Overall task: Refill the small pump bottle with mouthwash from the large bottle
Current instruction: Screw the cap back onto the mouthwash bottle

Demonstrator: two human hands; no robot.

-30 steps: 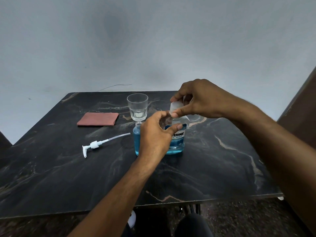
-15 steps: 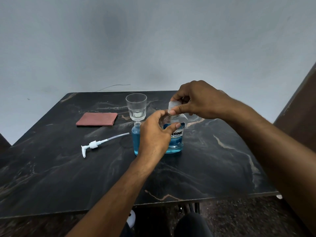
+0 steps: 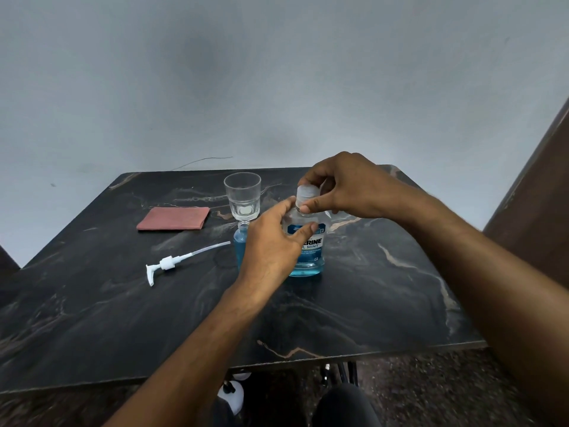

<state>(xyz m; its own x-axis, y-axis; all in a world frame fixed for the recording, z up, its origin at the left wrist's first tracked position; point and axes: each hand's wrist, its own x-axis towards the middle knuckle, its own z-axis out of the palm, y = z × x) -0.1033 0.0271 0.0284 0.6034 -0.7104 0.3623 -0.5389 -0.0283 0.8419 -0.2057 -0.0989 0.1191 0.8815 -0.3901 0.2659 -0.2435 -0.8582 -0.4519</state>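
The large mouthwash bottle stands upright near the middle of the black marble table, with a little blue liquid at its bottom. My left hand wraps around its body from the left. My right hand pinches the clear cap on the bottle's neck. The small bottle, open-necked and full of blue liquid, stands just left of my left hand, partly hidden by it. Its white pump head with the dip tube lies flat on the table further left.
An empty clear glass stands behind the small bottle. A folded reddish cloth lies at the back left. A grey wall rises behind the table, and a dark panel stands at the right.
My right hand has shifted slightly on the cap at the bottle's neck. My left hand stays on the large bottle. Nothing else has moved.
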